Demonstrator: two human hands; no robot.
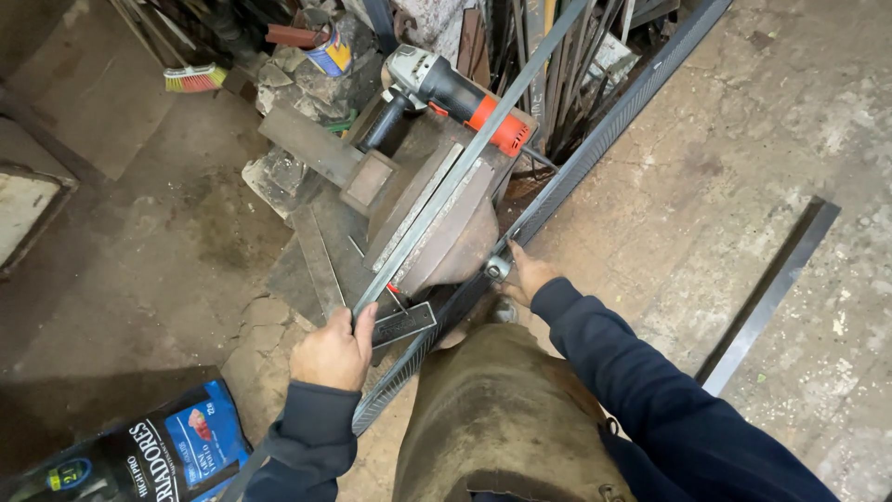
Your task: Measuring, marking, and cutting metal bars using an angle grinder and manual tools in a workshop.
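Left hand [334,351] grip pinches steel bar [446,191]; right hand [528,276] grip hidden, cannot tell.

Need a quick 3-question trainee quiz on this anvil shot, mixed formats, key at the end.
1. True or false: the left hand grips the near end of the long flat steel bar that lies across the anvil.
2. Which power tool rests behind the anvil? A) drill B) angle grinder C) jigsaw
3. Fill in: the right hand holds a ______ close beside the anvil.

Key
1. True; the fingers wrap around the bar.
2. B; the angle grinder has a grey head and a red and black body.
3. Hammer; only its metal head shows by the hand.
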